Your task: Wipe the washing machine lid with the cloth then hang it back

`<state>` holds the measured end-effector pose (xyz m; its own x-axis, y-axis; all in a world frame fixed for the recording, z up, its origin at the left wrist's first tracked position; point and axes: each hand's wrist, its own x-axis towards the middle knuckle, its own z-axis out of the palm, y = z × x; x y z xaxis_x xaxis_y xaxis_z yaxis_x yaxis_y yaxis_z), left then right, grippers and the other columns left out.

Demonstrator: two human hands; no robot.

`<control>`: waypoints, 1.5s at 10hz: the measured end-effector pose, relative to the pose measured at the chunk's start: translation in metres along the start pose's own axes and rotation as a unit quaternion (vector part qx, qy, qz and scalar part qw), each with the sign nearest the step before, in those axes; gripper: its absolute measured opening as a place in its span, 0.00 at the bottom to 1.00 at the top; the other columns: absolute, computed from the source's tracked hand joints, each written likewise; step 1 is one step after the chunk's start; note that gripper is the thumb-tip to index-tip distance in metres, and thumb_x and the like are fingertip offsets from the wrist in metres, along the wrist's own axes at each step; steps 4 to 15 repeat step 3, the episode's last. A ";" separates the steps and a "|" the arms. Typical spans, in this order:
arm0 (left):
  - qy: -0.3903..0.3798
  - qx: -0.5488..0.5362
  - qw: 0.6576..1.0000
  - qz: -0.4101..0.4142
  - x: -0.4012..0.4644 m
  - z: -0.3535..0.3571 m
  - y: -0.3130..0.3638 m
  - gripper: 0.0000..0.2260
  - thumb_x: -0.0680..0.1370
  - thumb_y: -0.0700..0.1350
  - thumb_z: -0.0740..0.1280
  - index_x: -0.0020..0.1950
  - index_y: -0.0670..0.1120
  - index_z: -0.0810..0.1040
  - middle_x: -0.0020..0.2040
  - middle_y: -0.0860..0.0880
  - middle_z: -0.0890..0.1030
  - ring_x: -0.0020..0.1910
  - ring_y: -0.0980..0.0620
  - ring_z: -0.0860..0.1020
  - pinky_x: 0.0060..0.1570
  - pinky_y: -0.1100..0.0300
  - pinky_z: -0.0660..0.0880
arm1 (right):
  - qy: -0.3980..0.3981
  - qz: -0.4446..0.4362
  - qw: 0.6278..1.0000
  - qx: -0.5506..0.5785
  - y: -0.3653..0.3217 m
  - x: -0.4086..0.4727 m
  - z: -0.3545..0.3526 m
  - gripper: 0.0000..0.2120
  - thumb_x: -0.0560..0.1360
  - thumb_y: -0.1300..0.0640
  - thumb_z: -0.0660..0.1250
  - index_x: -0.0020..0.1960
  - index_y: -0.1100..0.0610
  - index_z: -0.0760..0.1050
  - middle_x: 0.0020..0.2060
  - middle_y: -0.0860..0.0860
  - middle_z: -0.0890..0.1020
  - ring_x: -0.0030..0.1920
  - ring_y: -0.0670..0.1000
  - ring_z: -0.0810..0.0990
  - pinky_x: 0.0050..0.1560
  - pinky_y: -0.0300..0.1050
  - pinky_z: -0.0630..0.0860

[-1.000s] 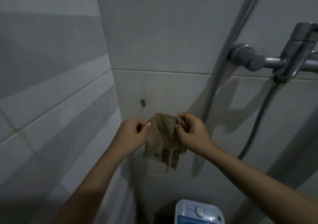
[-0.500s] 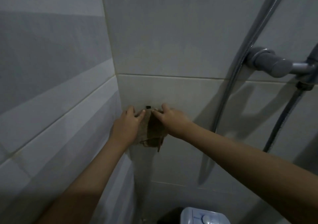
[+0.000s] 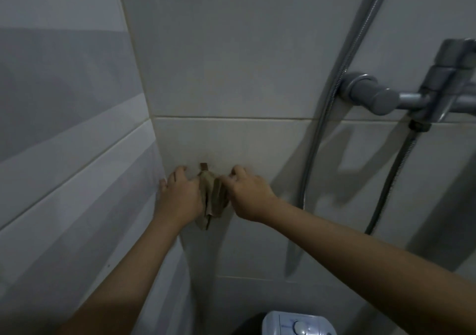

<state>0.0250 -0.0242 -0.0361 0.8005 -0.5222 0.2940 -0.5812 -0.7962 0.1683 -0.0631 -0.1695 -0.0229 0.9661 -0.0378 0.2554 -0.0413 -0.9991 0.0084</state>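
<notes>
We reach up to wall. Cloth (image 3: 211,198) hangs on hook (image 3: 203,166), between left hand (image 3: 180,198) and right hand (image 3: 247,195). Left fingers (image 3: 177,173) spread on tile; right fingers hidden, cannot tell. Cloth barely caught; let go fast, it may slip and fall.

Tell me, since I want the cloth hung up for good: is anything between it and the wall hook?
Nothing visible. The cloth hangs bunched against the tiled wall right under the hook, between the left hand and right hand. Whether it is actually caught on the hook cannot be told.
</notes>
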 end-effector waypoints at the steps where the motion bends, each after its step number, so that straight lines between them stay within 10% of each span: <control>1: 0.052 -0.038 0.998 0.005 -0.009 -0.014 0.029 0.20 0.74 0.44 0.61 0.67 0.44 0.71 0.71 0.36 0.63 0.69 0.36 0.64 0.69 0.40 0.58 | 0.083 0.017 0.996 0.029 0.014 -0.021 -0.020 0.28 0.71 0.60 0.65 0.70 0.62 0.63 0.67 0.65 0.69 0.64 0.66 0.70 0.62 0.58 0.70; 3: 0.202 -0.153 0.961 0.108 -0.045 -0.043 0.098 0.23 0.70 0.46 0.60 0.63 0.41 0.75 0.63 0.37 0.74 0.61 0.38 0.73 0.60 0.47 0.71 | 0.200 0.016 0.977 0.075 0.052 -0.087 -0.069 0.27 0.72 0.57 0.65 0.68 0.66 0.66 0.66 0.64 0.73 0.65 0.63 0.73 0.62 0.57 0.74; 15: 0.202 -0.153 0.961 0.108 -0.045 -0.043 0.098 0.23 0.70 0.46 0.60 0.63 0.41 0.75 0.63 0.37 0.74 0.61 0.38 0.73 0.60 0.47 0.71 | 0.200 0.016 0.977 0.075 0.052 -0.087 -0.069 0.27 0.72 0.57 0.65 0.68 0.66 0.66 0.66 0.64 0.73 0.65 0.63 0.73 0.62 0.57 0.74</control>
